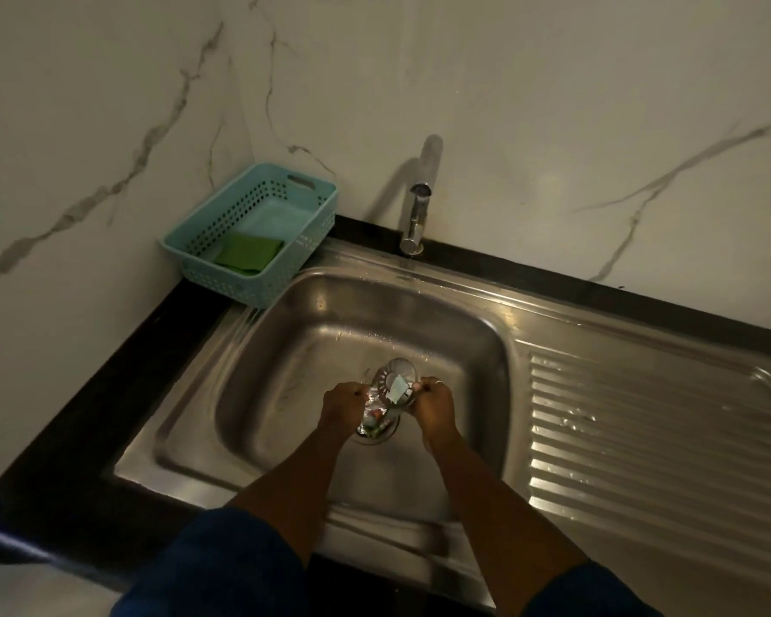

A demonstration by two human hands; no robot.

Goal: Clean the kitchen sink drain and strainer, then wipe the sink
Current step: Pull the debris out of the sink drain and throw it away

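Observation:
Both my hands are down in the steel sink (286, 349). Between them they hold the round metal strainer (396, 381), tilted up so its slotted face shows, with a pale scrap stuck to it. My left hand (344, 405) grips its left edge and my right hand (435, 405) grips its right edge; there is a ring on a finger of my right hand. Just below the strainer lies the drain opening (375, 427), where bits of coloured food waste sit. My forearms hide the sink's front part.
A chrome tap (415, 216) stands behind the basin, with no water running. At the back left a teal plastic basket (223, 233) holds a green scrub pad (250, 256). A ribbed drainboard (642, 438) lies to the right. Black counter edges the sink; marble walls stand behind.

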